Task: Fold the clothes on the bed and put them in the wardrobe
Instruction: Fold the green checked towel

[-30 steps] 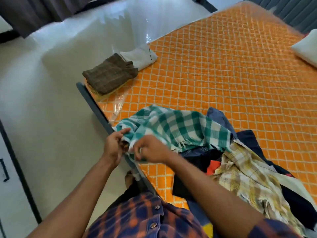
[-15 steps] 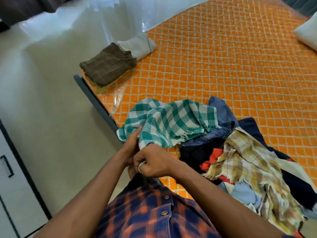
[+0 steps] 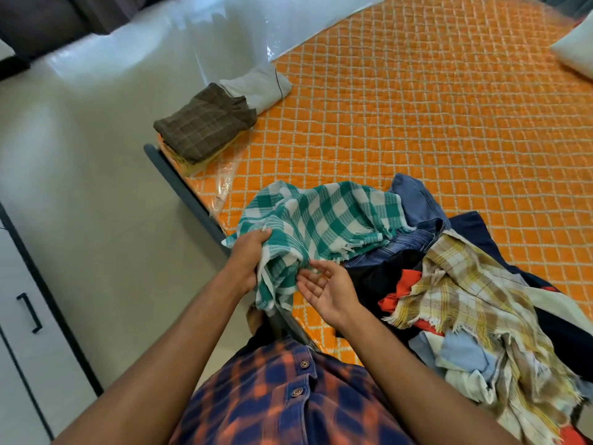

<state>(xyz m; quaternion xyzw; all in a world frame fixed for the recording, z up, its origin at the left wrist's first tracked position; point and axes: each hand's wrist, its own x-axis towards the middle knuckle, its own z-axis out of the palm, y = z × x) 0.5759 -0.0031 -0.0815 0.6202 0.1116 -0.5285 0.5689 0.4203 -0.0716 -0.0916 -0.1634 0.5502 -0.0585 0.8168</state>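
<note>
head view: the green checked cloth is gripped at its near edge by the left hand, at the 7 o'clock edge of the bed; the right hand is held palm up, fingers loose, empty, just beside the cloth. an unfolded heap is seen at 4 o'clock, a folded brown garment at 10 o'clock.

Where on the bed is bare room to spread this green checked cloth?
The orange quilted bedspread lies bare between the folded brown checked garment, the white pillow and the heap of unfolded clothes. A narrower strip separates that garment from the green checked cloth. The near right is crowded.
</note>
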